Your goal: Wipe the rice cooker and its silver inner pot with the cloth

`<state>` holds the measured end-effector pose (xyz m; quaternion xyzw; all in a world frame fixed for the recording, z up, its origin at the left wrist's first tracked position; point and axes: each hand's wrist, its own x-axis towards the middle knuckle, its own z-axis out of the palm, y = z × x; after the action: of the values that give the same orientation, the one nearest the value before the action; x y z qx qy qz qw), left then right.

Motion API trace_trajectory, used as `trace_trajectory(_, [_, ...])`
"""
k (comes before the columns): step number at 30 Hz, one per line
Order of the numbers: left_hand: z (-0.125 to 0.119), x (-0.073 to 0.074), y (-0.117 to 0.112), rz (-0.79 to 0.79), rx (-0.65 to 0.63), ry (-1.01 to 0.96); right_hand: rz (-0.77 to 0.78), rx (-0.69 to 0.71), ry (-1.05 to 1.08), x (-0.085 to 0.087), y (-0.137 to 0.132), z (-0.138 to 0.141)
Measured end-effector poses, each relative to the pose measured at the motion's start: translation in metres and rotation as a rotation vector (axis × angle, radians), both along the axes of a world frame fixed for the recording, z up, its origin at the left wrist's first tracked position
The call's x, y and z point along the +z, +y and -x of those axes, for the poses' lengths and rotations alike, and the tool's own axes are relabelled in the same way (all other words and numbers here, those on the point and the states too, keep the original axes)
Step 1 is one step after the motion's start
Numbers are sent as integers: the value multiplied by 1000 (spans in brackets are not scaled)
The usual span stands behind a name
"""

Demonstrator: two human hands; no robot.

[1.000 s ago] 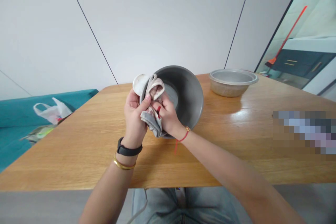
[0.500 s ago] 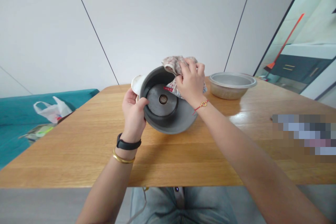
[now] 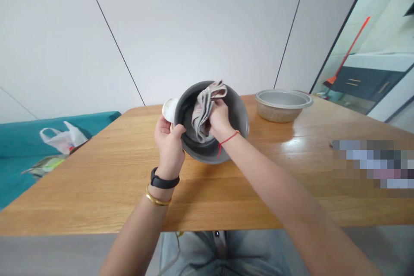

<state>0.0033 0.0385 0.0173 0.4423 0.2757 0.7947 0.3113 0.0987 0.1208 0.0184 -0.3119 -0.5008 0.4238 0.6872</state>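
My left hand [image 3: 169, 146] grips the near left rim of a dark grey metal pot [image 3: 237, 116], tilting it on the wooden table [image 3: 97, 194]. My right hand [image 3: 220, 118] is inside the pot, shut on a crumpled grey patterned cloth [image 3: 203, 112] pressed against the inner wall. The cloth and my right hand hide most of the pot's floor. A small white round dish [image 3: 170, 110] sits just behind my left fingers, against the pot's outer wall. I cannot tell whether my left hand holds it.
A dull aluminium pot [image 3: 283, 105] stands at the table's far right. A pixelated, unrecognisable object [image 3: 365, 164] lies at the right. A white plastic bag [image 3: 63, 139] rests on a teal sofa [image 3: 19, 146] left of the table. An orange broom [image 3: 346, 54] shows beyond the doorway.
My right hand has moved the cloth from the pot's far rim down inside, covering the centre disc. The pot has turned slightly in my left hand.
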Motion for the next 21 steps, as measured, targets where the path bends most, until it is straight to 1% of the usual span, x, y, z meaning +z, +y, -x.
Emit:
trace_trajectory(1, [0, -1, 1, 8, -13, -14, -8, 36, -52, -2, 1, 8])
trace_trajectory(2, [1, -1, 2, 15, -26, -32, -30, 57, -175, -5, -2, 13])
trace_trajectory(4, [6, -2, 4, 41, -45, -64, -138, 148, -525, -13, -14, 14])
trace_trajectory(6, [12, -3, 5, 71, -19, -78, -287, 267, -925, -19, -29, 2])
trace_trajectory(7, [14, -4, 5, 81, 1, -77, -353, 296, -1120, -19, -35, -6])
trace_trajectory(9, [18, -4, 4, 83, 25, -71, -436, 289, -1472, -16, -47, -25])
trace_trajectory(11, [19, -4, 3, 83, 15, -65, -438, 263, -1753, -11, -55, -41])
trace_trajectory(12, [18, -4, 2, 86, 5, -62, -424, 234, -1852, -9, -58, -48])
trace_trajectory(13, [18, -4, 1, 89, -2, -59, -407, 176, -1919, -8, -60, -54])
trace_trajectory(14, [17, -4, 0, 89, -6, -54, -387, 88, -1957, -8, -60, -59])
trace_trajectory(16, [14, -3, -2, 86, -8, -33, -371, -142, -1977, -9, -57, -68])
trace_trajectory(17, [12, -3, -3, 82, -9, -18, -388, -263, -1973, -8, -53, -71])
trace_trajectory(18, [9, -2, -4, 80, -11, -4, -432, -363, -1963, -6, -48, -74])
trace_trajectory(19, [7, -2, -4, 77, -13, 8, -511, -424, -1942, -1, -42, -76])
trace_trajectory(20, [4, -2, -5, 75, -14, 15, -623, -446, -1899, 6, -36, -77])
trace_trajectory(21, [2, -1, -5, 73, -15, 17, -747, -425, -1838, 13, -30, -77])
